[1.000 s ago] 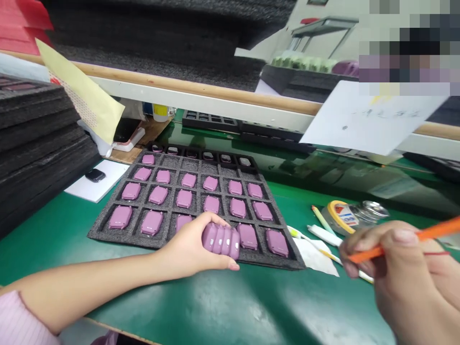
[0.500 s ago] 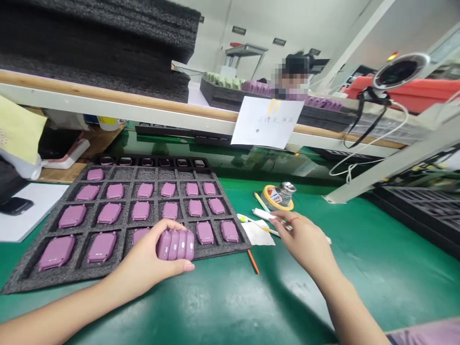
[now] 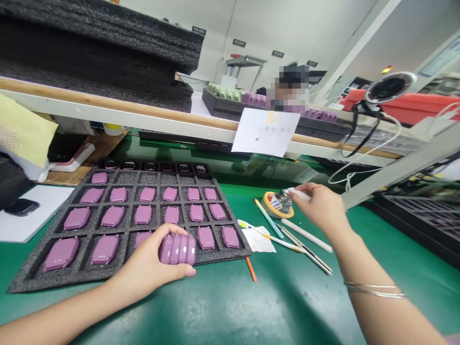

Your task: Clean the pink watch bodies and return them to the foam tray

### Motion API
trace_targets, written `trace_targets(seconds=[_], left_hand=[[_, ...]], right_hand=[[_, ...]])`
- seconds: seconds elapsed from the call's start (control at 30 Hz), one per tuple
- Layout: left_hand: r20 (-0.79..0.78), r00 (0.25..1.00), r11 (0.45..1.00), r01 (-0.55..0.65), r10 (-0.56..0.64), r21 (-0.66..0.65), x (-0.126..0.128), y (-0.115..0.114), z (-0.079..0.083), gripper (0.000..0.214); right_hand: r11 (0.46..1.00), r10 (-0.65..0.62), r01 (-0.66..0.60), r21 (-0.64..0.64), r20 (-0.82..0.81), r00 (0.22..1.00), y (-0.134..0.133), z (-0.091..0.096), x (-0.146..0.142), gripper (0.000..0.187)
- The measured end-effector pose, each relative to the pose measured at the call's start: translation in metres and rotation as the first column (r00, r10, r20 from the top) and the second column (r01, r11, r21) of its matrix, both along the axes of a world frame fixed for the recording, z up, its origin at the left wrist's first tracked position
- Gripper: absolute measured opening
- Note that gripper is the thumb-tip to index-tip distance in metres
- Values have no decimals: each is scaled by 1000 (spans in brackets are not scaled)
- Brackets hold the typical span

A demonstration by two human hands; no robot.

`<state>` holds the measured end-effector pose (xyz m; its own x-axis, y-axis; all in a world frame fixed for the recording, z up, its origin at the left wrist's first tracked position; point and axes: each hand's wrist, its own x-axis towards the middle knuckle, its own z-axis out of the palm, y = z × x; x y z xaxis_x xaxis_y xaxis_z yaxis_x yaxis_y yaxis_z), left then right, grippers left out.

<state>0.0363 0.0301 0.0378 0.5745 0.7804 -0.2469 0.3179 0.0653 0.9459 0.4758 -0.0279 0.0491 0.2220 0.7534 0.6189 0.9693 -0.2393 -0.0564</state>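
Observation:
My left hand (image 3: 149, 261) is closed around a row of several purple watch cases (image 3: 177, 249), standing on edge side by side with small oval marks facing me. It is over the front edge of a dark foam tray (image 3: 125, 227), whose compartments hold more purple watch cases (image 3: 103, 249). My right hand (image 3: 319, 206) pinches a slim white stick-like piece (image 3: 300, 194); its exact kind I cannot make out. The piece's end is at the metal top of a small dispenser bottle (image 3: 285, 199), which stands inside a yellow-edged tape roll (image 3: 271, 205).
Right of the tray lie a white paper piece (image 3: 259, 241), a teal pen (image 3: 269, 219), tweezers (image 3: 309, 251), a white bar (image 3: 307, 235) and an orange stick (image 3: 251, 270). A shelf (image 3: 143, 117) crosses above, with foam stacks (image 3: 108, 52) and a round lamp (image 3: 391, 87). A person is beyond.
My right hand has lifted the white piece from beside the paper and moved it up and right to the bottle top. My left hand still grips the watch cases.

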Motion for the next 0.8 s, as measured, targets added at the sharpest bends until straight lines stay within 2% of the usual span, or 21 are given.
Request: trace_targets(seconds=[0.1,0.17,0.23,0.33,0.37,0.43,0.47,0.53,0.57,0.63,0.7,0.8], left_hand=[[14,1000,1000,11,-11,-19,0,-1,1,55],[31,999,999,24,-23,-41,0,-1,1,58],[53,998,997,27,-24,-67,0,0,-1,61],[83,996,995,25,-17,-93,0,0,-5,63],[82,997,995,24,-16,-92,0,0,-6,63],[80,997,997,18,-12,-72,0,-1,-8,63],[82,997,998,15,-10,-60,0,0,-8,63],[95,995,999,15,-10,-44,0,0,-8,62],[105,994,999,15,-10,-43,1,0,-8,62],[111,994,999,14,-8,-52,1,-1,-8,60],[111,994,999,7,-1,-54,2,-2,-9,60],[124,992,998,-1,9,-62,3,-3,-13,61]], right_hand=[[999,38,-38,-3,-14,999,12,11,4,46],[998,56,-55,2,-36,998,20,16,-8,52],[996,85,-85,2,-63,994,22,20,-35,50],[973,207,-219,-73,-139,968,11,20,-103,32],[950,278,-298,-95,-184,943,5,19,-129,28],[816,519,-573,-74,-343,783,-7,17,-179,16],[750,606,-661,-36,-364,707,-12,16,-200,9],[649,711,-760,28,-379,593,-19,13,-230,7],[617,734,-786,38,-387,558,-21,12,-239,10],[591,738,-806,21,-417,531,-22,7,-248,12],[600,726,-800,3,-421,543,-20,2,-249,12],[627,745,-777,64,-342,573,-17,-5,-247,11]])
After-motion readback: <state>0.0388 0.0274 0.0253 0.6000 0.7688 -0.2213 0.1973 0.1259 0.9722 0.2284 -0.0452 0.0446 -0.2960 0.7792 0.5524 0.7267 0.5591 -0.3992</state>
